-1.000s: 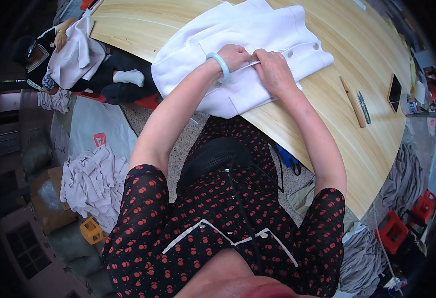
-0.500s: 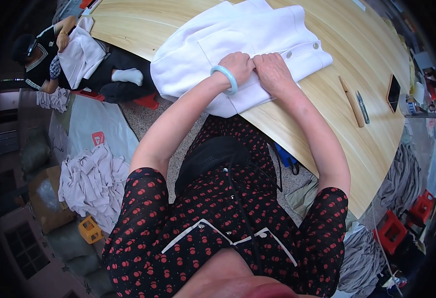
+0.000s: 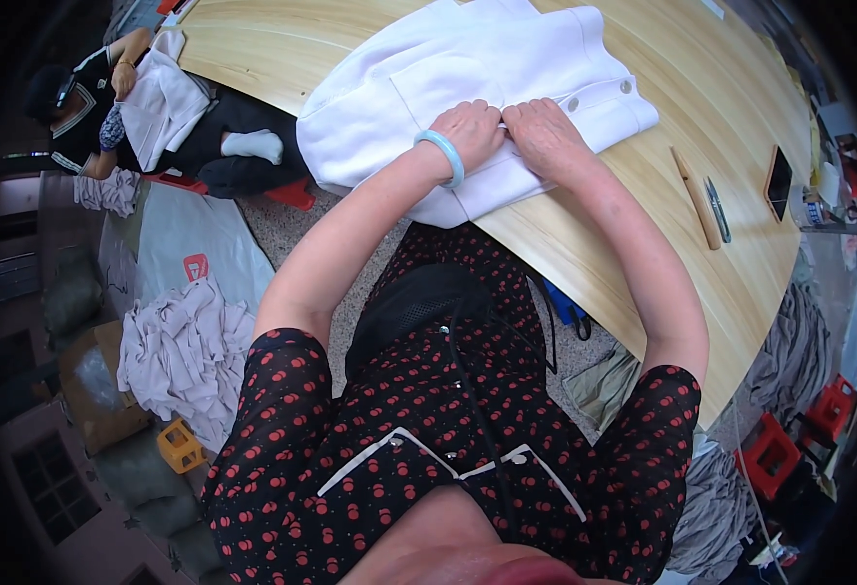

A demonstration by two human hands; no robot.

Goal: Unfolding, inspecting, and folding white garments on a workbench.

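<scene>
A white buttoned garment (image 3: 467, 68) lies spread on the pale wooden table (image 3: 740, 283), its near edge hanging over the rim. My left hand (image 3: 469, 130), with a pale blue-green bangle on the wrist, is curled on the fabric near the garment's front edge. My right hand (image 3: 545, 136) sits right beside it, knuckles touching, fingers bent down and pinching the same fold of cloth. Two buttons show just right of my right hand. What lies under the fingers is hidden.
A wooden ruler (image 3: 694, 195), a slim metal tool (image 3: 717, 208) and a dark phone (image 3: 777, 181) lie on the table to the right. Another person (image 3: 82, 112) at far left handles white cloth (image 3: 160, 102). Grey cloth (image 3: 184, 351) is piled on the floor; red stools (image 3: 828, 414) stand at right.
My two hands, a little apart on the garment's front edge a second ago, have come together and now touch. The garment has barely shifted.
</scene>
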